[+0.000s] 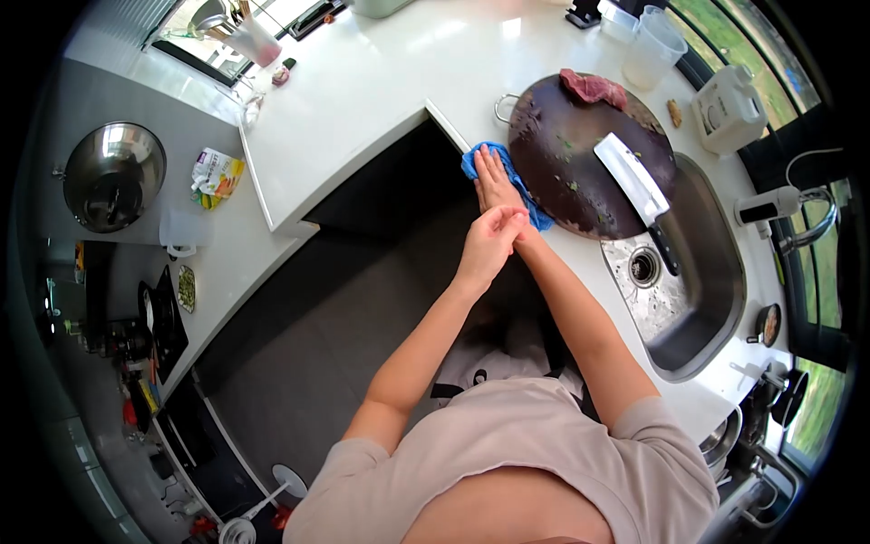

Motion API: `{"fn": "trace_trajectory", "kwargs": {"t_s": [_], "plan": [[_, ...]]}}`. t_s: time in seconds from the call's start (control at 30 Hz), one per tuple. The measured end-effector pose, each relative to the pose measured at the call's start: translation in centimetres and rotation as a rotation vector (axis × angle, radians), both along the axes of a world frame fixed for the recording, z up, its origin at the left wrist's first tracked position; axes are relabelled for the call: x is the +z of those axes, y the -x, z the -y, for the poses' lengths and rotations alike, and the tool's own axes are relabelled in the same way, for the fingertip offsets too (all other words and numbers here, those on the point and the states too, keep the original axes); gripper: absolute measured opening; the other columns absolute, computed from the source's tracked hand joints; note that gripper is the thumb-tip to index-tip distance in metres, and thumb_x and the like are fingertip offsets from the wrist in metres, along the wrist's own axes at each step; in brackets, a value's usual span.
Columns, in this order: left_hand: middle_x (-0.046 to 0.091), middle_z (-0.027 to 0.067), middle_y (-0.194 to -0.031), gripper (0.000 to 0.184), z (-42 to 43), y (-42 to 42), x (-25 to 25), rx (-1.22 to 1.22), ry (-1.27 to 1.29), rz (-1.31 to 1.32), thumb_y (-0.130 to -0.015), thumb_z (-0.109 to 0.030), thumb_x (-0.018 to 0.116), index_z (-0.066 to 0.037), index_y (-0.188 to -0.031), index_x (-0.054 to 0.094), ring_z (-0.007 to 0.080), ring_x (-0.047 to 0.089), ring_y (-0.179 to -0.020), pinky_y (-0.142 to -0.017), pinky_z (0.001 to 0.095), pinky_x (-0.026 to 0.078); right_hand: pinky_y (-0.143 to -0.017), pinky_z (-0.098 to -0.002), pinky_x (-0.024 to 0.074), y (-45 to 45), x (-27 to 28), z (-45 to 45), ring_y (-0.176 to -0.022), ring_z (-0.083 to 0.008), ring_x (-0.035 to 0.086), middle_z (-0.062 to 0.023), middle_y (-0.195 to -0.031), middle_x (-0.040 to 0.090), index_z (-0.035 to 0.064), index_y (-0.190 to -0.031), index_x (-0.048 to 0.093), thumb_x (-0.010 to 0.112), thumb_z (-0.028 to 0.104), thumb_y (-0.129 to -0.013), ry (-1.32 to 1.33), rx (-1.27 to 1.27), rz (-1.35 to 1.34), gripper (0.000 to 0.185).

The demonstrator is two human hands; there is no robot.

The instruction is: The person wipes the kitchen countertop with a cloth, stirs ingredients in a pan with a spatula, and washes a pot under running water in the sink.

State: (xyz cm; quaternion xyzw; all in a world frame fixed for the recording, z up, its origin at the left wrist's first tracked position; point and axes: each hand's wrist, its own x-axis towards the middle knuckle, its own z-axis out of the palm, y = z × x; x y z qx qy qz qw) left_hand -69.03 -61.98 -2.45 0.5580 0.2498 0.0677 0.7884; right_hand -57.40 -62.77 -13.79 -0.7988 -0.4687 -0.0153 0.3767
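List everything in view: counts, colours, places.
Counter: 1, white, left, ahead, right
Sink: 1, grey, right
Cutting board: 1, dark brown, overlapping sink
Cloth: 1, blue, beside board
Cleaver: 1, silver-black, across board and sink
Meat: 1, red, board's far edge
Faucet: 1, white-silver, right of sink
Jug: 1, white, upper right
Containers: at least 2, clear, near jug
Pouch: 1, white-yellow, left
Bowl: 1, silver, left of pouch
Utensil holder: 1, pale, upper left
Clutter: uncountable, mixed, lower corners
Shirt: 1, beige, bottom centre
Right hand: 1, bare, flat on cloth
Left hand: 1, bare, against the right

Rumpled blue cloth [540, 216], partly covered, on white counter [390, 82]
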Motion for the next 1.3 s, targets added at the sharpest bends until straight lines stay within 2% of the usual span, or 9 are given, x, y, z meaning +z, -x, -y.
{"fn": "trace_trajectory", "kwargs": {"t_s": [0.2, 0.53, 0.6, 0.67, 0.8, 0.93, 1.07, 1.17, 1.3], "plan": [[0.063, 0.0027, -0.093, 0.020, -8.2, 0.7, -1.4, 0.142, 0.005, -0.038, -0.093, -0.018, 0.055, -0.004, -0.105, 0.061, 0.0072, 0.058, -0.077, -0.058, 0.0179, 0.042, -0.110, -0.0440, 0.0238, -5.0, -0.2, -9.7, -0.133, -0.0462, 0.024, -0.0282, -0.141, 0.031, -0.0109, -0.132, 0.035, 0.045, 0.015, -0.092, 0.077, -0.262, 0.139, 0.049], [0.062, 0.0026, -0.093, 0.020, -23.5, -8.3, -3.0, 0.108, -0.044, -0.067, -0.094, -0.019, 0.053, -0.004, -0.105, 0.060, 0.0079, 0.058, -0.078, -0.061, 0.0195, 0.042, -0.113, -0.0438, 0.0180, -20.1, -0.7, -21.1, -0.137, -0.0411, 0.019, -0.0283, -0.141, 0.031, -0.0153, -0.130, 0.036, 0.038, 0.015, -0.091, 0.222, -0.636, 0.215, 0.050], [0.061, 0.0033, -0.093, 0.020, -26.8, -10.5, -3.2, 0.079, -0.038, -0.059, -0.093, -0.019, 0.054, -0.003, -0.105, 0.060, 0.0088, 0.058, -0.078, -0.061, 0.0200, 0.042, -0.103, -0.0445, 0.0374, -24.8, -1.4, -22.7, -0.136, -0.0377, 0.025, -0.0186, -0.142, 0.036, -0.0057, -0.132, 0.041, 0.038, 0.016, -0.091, 0.219, -0.757, 0.176, 0.047], [0.061, 0.0036, -0.093, 0.021, -30.2, -12.1, -3.1, 0.087, -0.040, -0.048, -0.093, -0.019, 0.054, -0.003, -0.105, 0.060, 0.0091, 0.057, -0.079, -0.061, 0.0203, 0.042, -0.108, -0.0435, 0.0289, -29.7, -0.7, -23.0, -0.128, -0.0360, 0.038, -0.0236, -0.130, 0.048, -0.0093, -0.120, 0.050, 0.039, 0.015, -0.090, 0.503, -0.637, 0.473, 0.040], [0.061, 0.0034, -0.093, 0.023, -36.1, -12.5, -3.8, 0.166, -0.046, -0.083, -0.093, -0.021, 0.053, -0.002, -0.106, 0.060, 0.0093, 0.057, -0.080, -0.064, 0.0218, 0.042, -0.107, -0.0413, 0.0315, -40.3, -3.3, -24.4, -0.123, -0.0378, 0.043, -0.0212, -0.127, 0.052, 0.0023, -0.122, 0.052, 0.046, 0.025, -0.092, 0.163, -0.424, 0.416, 0.039], [0.061, 0.0030, -0.093, 0.023, -40.4, -9.3, -4.8, 0.269, 0.007, -0.134, -0.092, -0.021, 0.054, -0.003, -0.105, 0.060, 0.0090, 0.056, -0.080, -0.065, 0.0223, 0.042, -0.107, -0.0557, 0.0220, -33.8, -0.9, -24.9, -0.135, -0.0404, 0.026, -0.0104, -0.149, 0.028, 0.0189, -0.142, 0.035, 0.032, 0.051, -0.092, 0.640, -1.030, 0.253, 0.059], [0.061, 0.0030, -0.093, 0.022, -43.9, -5.3, -6.0, 0.355, 0.039, -0.194, -0.093, -0.021, 0.052, -0.004, -0.104, 0.060, 0.0095, 0.057, -0.080, -0.066, 0.0231, 0.042, -0.107, -0.0588, 0.0167, -34.9, -2.7, -25.5, -0.136, -0.0423, 0.022, -0.0088, -0.151, 0.025, 0.0207, -0.145, 0.028, 0.028, 0.049, -0.093, 0.635, -0.942, 0.126, 0.060], [0.060, 0.0031, -0.093, 0.021, -45.5, -3.1, -6.6, 0.403, 0.076, -0.187, -0.093, -0.021, 0.051, -0.004, -0.103, 0.059, 0.0095, 0.057, -0.081, -0.066, 0.0234, 0.042, -0.109, -0.0489, 0.0203, -33.5, -4.0, -30.1, -0.135, -0.0354, 0.028, -0.0116, -0.147, 0.033, 0.0154, -0.142, 0.035, 0.032, 0.039, -0.094, 0.459, -0.617, 0.261, 0.054], [0.060, 0.0025, -0.092, 0.021, -47.2, 0.0, -6.5, 0.430, 0.117, -0.143, -0.093, -0.021, 0.052, -0.004, -0.103, 0.059, 0.0094, 0.057, -0.080, -0.066, 0.0232, 0.042, -0.110, -0.0441, 0.0226, -22.4, -2.3, -39.7, -0.134, -0.0309, 0.032, -0.0120, -0.144, 0.038, 0.0121, -0.139, 0.041, 0.038, 0.030, -0.094, 0.344, -0.253, 0.308, 0.049]]}}
